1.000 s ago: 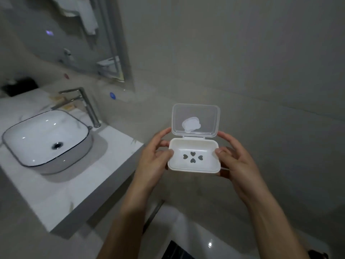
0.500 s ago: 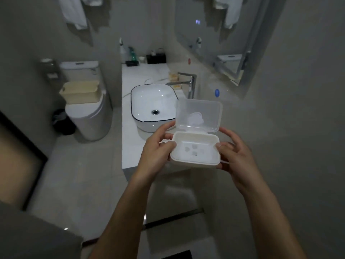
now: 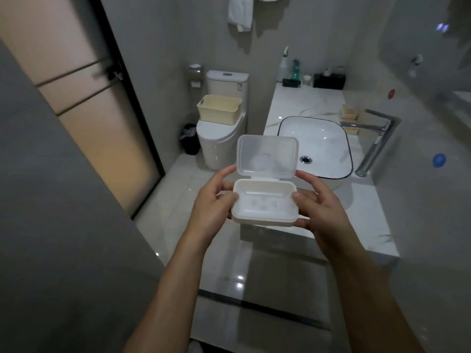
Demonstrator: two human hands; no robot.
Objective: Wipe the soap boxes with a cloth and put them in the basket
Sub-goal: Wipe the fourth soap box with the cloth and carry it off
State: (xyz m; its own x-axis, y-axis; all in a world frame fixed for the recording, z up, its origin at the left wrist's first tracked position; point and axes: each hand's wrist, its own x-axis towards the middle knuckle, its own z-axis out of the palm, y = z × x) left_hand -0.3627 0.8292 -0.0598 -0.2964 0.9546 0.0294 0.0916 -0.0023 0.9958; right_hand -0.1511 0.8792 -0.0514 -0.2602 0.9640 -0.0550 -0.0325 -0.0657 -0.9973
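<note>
Both grips pinch one soap box [image 3: 265, 205] by its short ends: left hand [image 3: 211, 207] with thumb on the near rim and fingers curled behind, right hand [image 3: 318, 210] the same on the other end. I hold it in the air in front of my chest, above the floor, near the front corner of the worktop [image 3: 367, 220]. Its clear lid [image 3: 267, 155] is hinged open and stands upright at the far edge. Tray is empty, just drain cut-outs in the bottom, no soap.

No cloth in either hand, and I can't see one for sure; a white towel [image 3: 240, 14] hangs on the far wall. Judging by that, wiping looks done or skipped, and this is the carry step toward the basket [image 3: 219, 109]. That's a guess.

Basket is cream, sits on the closed toilet [image 3: 219, 141] lid, well apart from the box. Its inside is not visible from here, so can't tell if any boxes are in it.

Next move calls for walking over, maybe snapping the lid shut, then lowering the box past the basket rim and letting go.

More small boxes [image 3: 350, 113] sit stacked on the worktop behind the sink [image 3: 316, 146], beside the tap [image 3: 374, 141]. Sink basin is empty.
</note>
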